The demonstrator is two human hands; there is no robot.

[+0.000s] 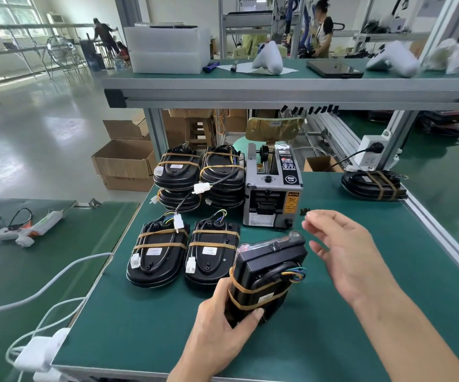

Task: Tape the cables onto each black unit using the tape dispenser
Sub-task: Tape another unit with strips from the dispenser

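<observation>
The left hand (222, 323) grips a taped unit (264, 279) at 6 o'clock, while the right hand (352, 257) hovers released at 4 o'clock of the dispenser (273, 188).

bare mat (346, 216) right of tape dispenser (273, 194)

a glue gun (27, 230) lies on the green side table (16, 277) at left, white cables (57, 279) trailing past it to a white adapter (41, 351). open cardboard boxes (125, 164) sit on the floor behind. on the upper shelf (277, 78) stand foam trays (167, 48), two white controllers (268, 58), a dark tablet (334, 68) and a pen (210, 67). a power strip (371, 150) hangs on the frame at right.
</observation>
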